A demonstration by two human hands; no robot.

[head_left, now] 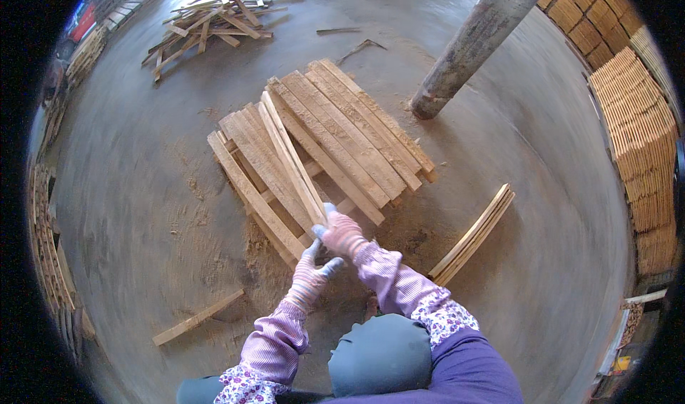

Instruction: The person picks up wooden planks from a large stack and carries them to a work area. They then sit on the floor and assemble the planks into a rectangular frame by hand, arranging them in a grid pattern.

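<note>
A narrow pair of wooden planks (pixel 289 158) lies lengthwise over a low stack of boards (pixel 346 133), tilted away from me. My right hand (pixel 342 234), in a striped glove with pale fingertips, is closed around the near end of these planks. Just below that end is my left hand (pixel 310 279), gloved the same way. Its thumb and fingers are spread, with the fingertips close to the plank end; whether they touch it cannot be made out. Gaps between the boards on the left show crosspieces underneath. Sawdust coats several of the boards.
Right of my arm, a few thin slats (pixel 474 236) lie together on the concrete floor. A single short board (pixel 198 318) rests at the lower left. Farther off are a heap of scrap wood (pixel 221 22), a round post (pixel 478 43) and tall lumber stacks (pixel 635 140).
</note>
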